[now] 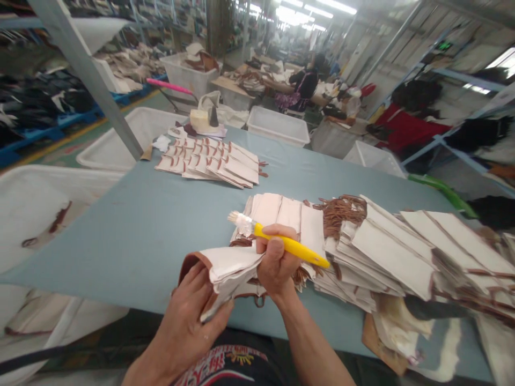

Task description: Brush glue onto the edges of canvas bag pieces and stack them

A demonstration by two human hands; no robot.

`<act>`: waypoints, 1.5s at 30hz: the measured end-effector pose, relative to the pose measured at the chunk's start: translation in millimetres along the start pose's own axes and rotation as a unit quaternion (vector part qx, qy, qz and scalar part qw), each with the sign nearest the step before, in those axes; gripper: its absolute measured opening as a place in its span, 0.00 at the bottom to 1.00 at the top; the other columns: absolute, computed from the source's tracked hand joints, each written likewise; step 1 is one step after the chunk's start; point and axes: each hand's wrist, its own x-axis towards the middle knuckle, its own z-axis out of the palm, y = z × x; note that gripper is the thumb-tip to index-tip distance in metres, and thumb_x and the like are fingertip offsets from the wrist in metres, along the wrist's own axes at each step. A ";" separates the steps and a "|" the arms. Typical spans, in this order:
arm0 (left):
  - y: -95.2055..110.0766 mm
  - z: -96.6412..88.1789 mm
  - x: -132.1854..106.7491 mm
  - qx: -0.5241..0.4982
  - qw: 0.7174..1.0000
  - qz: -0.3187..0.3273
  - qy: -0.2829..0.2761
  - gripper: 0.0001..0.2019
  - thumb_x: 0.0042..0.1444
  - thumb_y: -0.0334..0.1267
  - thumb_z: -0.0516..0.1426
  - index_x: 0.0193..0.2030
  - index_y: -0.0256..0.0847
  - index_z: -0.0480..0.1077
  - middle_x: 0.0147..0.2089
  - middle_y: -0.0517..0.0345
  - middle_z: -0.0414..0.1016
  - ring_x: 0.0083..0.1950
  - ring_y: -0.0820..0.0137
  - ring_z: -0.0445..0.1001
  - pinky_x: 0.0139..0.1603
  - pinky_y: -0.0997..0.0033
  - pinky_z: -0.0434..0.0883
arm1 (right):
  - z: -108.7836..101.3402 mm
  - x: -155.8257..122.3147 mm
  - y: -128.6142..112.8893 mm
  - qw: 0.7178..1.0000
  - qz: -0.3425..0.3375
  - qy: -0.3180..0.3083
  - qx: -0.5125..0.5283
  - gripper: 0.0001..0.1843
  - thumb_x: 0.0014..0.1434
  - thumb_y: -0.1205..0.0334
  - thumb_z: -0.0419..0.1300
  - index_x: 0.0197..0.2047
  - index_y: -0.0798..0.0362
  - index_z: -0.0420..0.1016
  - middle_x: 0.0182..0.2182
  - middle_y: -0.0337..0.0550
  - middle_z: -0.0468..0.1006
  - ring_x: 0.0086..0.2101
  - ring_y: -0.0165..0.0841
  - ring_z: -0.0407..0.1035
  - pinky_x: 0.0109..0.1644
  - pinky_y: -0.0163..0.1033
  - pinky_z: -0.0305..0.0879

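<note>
My right hand [276, 262] is closed round a brush with a yellow handle [292, 247], its white bristles pointing up and left. My left hand [189, 316] grips a folded white and brown leather piece [229, 268] at the table's near edge, fingers curled under it. Both hands meet over that piece. Just behind them lies a long overlapping row of similar white pieces with brown edges [382, 252], stretching off to the right.
A grey-blue table [153, 225] carries a second fanned batch of pieces [213, 163] at its far side. White bins [277, 126] stand around the table. A grey post [88, 75] slants at left. A seated person [303, 86] works in the background.
</note>
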 end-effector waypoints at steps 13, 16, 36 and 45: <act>-8.5 9.7 -12.4 0.059 0.990 -0.096 0.081 0.11 0.73 0.45 0.55 0.47 0.48 0.78 0.40 0.61 0.89 0.38 0.65 0.88 0.42 0.73 0.82 | -34.6 42.3 -18.1 0.991 0.055 0.119 -0.009 0.23 0.76 0.40 0.55 0.39 0.50 0.73 0.19 0.28 0.67 0.17 0.25 0.62 0.22 0.29 0.58; -2.0 11.2 6.2 0.062 0.989 -0.078 0.112 0.10 0.73 0.46 0.57 0.48 0.47 0.78 0.41 0.60 0.89 0.37 0.66 0.88 0.45 0.73 0.82 | -42.6 60.4 -21.8 0.989 0.053 0.136 -0.001 0.24 0.75 0.38 0.55 0.39 0.50 0.73 0.18 0.27 0.65 0.16 0.25 0.59 0.21 0.30 0.56; -44.6 -0.8 145.3 -0.317 0.885 -0.337 0.056 0.45 0.52 0.82 0.52 0.46 0.39 0.84 0.44 0.41 0.90 0.48 0.47 0.86 0.53 0.51 0.81 | -43.1 179.1 28.4 0.976 0.184 0.111 0.042 0.35 0.59 0.23 0.58 0.40 0.51 0.75 0.21 0.32 0.69 0.24 0.32 0.65 0.28 0.38 0.61; -94.4 -12.8 184.0 -0.267 0.931 -0.247 0.013 0.37 0.62 0.72 0.52 0.59 0.41 0.76 0.50 0.43 0.88 0.50 0.50 0.85 0.52 0.52 0.80 | -10.5 185.6 23.7 0.975 0.180 0.124 0.035 0.34 0.60 0.25 0.60 0.41 0.52 0.74 0.21 0.31 0.68 0.23 0.29 0.63 0.27 0.36 0.58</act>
